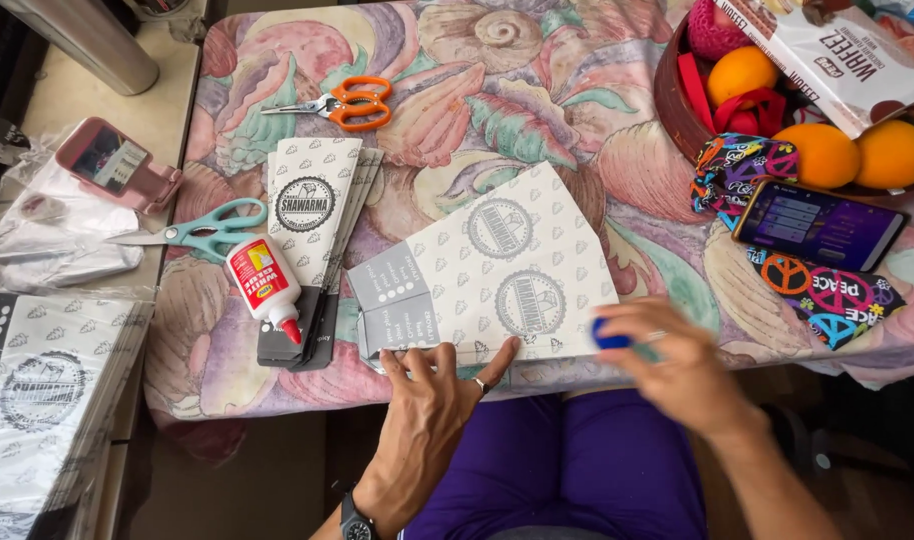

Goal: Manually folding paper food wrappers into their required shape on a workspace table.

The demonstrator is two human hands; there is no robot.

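My left hand [439,385] presses flat on the near edge of a grey-and-white printed paper sheet [497,270] lying on the floral tablecloth [497,110]. My right hand [667,355], blurred by motion, is closed around a small blue object [609,334] at the sheet's lower right corner; what the object is cannot be told. A white glue bottle with a red label [265,285] lies to the left on a stack of folded printed paper pieces [312,215].
Teal scissors [202,232] and orange scissors [342,103] lie on the left of the table. A bowl of oranges [677,110], a phone [819,225] and a colourful cloth [837,295] sit at right. A paper stack [42,400] lies far left.
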